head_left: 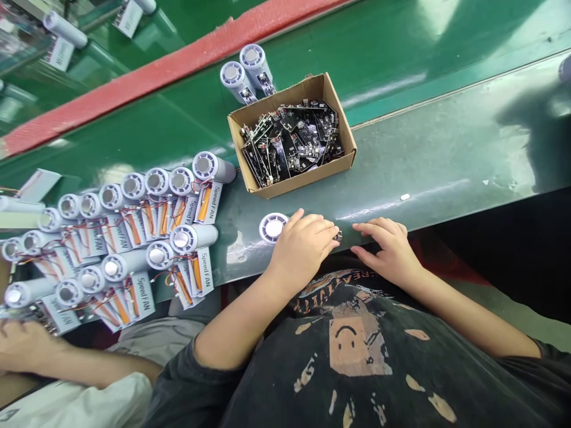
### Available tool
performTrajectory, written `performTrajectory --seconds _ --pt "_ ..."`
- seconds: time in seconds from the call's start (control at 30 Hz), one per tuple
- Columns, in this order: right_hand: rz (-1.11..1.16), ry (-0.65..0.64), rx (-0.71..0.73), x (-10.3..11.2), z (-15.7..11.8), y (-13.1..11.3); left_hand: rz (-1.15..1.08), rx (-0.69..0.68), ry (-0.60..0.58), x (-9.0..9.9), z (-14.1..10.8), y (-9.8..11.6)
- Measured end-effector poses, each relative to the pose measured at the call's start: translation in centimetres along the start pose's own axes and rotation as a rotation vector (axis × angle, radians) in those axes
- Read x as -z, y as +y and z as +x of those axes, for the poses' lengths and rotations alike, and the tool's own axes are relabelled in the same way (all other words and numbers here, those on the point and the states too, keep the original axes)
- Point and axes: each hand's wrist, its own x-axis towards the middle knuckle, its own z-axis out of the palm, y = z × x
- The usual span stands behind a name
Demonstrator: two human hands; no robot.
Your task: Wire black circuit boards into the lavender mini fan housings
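Observation:
My left hand (306, 246) is closed over a pale lavender fan body (273, 228) lying near the table's front edge. Its round end with a white centre sticks out on the left of the hand. At the other end, a bit of dark circuit board (338, 238) shows past my fingertips; the middle is hidden under the palm. A short gap to the right, my right hand (387, 245) hovers by the table edge, thumb and fingers apart and holding nothing.
A cardboard box (307, 172) of black circuit boards stands beyond my hands, with two upright fan bodies (243, 74) behind it. Rows of fan bodies (134, 185) with wired orange-marked parts fill the left. A co-worker's hand (27, 348) is at lower left. A small white piece (405, 197) lies at right.

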Motion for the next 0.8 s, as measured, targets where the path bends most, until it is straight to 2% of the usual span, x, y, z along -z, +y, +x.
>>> performTrajectory --seconds 0.23,0.4,0.5,0.8 --pt "-0.084 -0.001 0.074 -0.2 0.6 -1.0 0.056 0.012 0.029 -0.1 -0.9 -0.4" --pt "-0.208 -0.09 0.119 -1.9 2.3 -2.1 0.098 -0.041 0.08 -0.1 -0.9 -0.7" --pt "-0.192 -0.086 0.128 -2.6 3.0 -2.2 0.146 -0.057 0.101 0.2 -0.9 -0.8" --pt "-0.182 -0.078 0.12 -2.7 3.1 -2.2 0.171 -0.092 0.01 1.1 -0.4 -1.3"
